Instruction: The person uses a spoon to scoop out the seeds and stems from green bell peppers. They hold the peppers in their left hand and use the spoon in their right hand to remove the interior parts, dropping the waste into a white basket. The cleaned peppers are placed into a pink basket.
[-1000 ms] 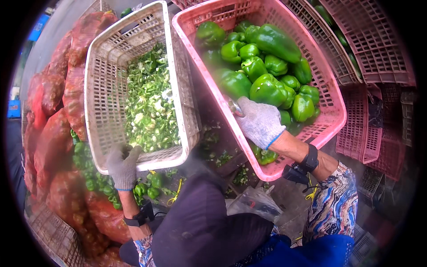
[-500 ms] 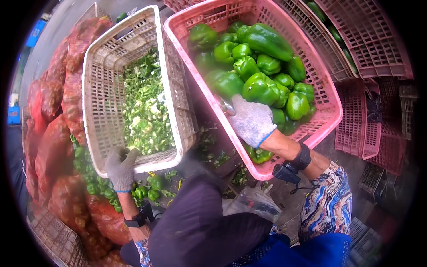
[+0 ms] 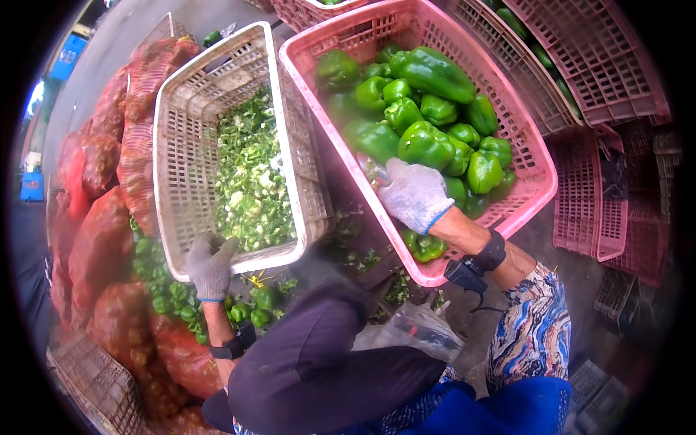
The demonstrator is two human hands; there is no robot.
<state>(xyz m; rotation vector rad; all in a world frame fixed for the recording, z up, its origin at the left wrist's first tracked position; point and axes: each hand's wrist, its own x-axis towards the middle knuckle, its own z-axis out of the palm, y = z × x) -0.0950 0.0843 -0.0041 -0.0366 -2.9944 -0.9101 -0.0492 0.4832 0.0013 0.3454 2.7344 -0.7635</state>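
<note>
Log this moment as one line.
left hand: at white crate near rim | right hand: over pink crate, contents unclear | white crate: chopped green pieces | pink crate: green peppers

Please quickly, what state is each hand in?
Left hand: closed on the white crate's rim.
Right hand: over the pink crate; open or closed cannot be told.

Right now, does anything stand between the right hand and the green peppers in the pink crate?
Nothing visible does: the gloved right hand is over the pink crate, close beside the green peppers. Whether it touches them, I cannot tell.
</note>
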